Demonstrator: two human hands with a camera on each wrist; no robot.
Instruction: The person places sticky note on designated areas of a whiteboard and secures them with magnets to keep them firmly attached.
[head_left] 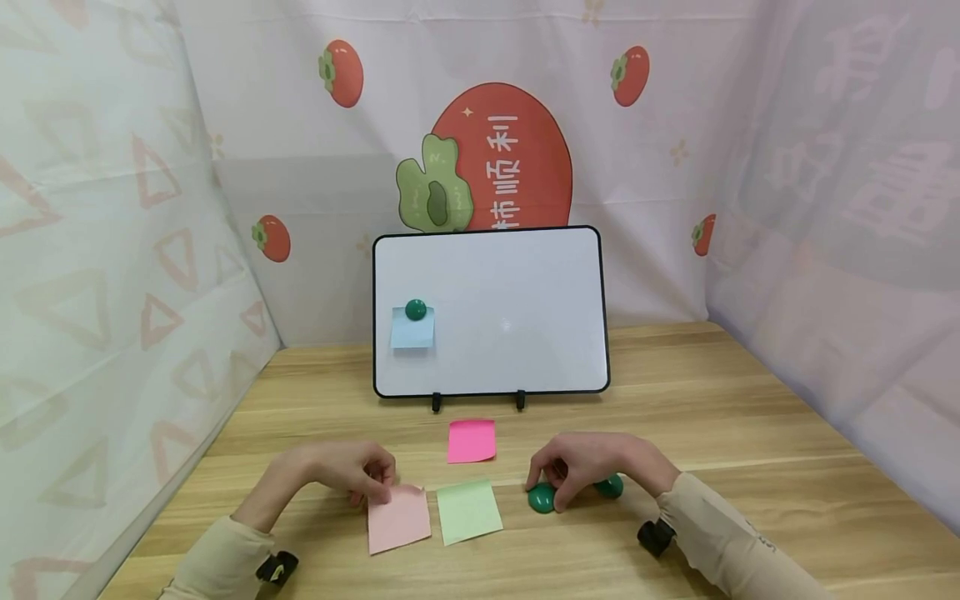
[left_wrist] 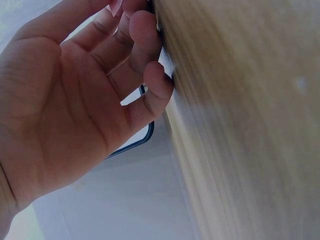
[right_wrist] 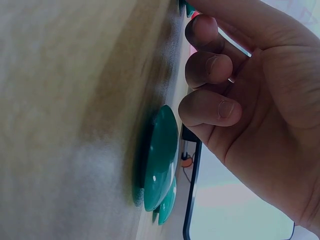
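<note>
With thumb and fingertips my left hand (head_left: 352,468) pinches the upper left corner of a pale pink sticky note (head_left: 400,521). A bit of that pink note (left_wrist: 116,7) shows at the top of the left wrist view. My right hand (head_left: 588,462) grips a round green magnet (head_left: 542,498) on the table, thumb and finger at its sides. In the right wrist view more green magnets (right_wrist: 162,160) lie beside the curled fingers, partly overlapping. Between the hands lies a light green sticky note (head_left: 469,512), and beyond it a bright pink one (head_left: 472,441).
A whiteboard (head_left: 517,325) with a black frame stands at the back on small black feet (head_left: 521,401). On its left side a green magnet (head_left: 416,310) holds a light blue sticky note (head_left: 412,333). Printed cloth (head_left: 300,167) hangs behind and along both sides of the wooden table (head_left: 660,375).
</note>
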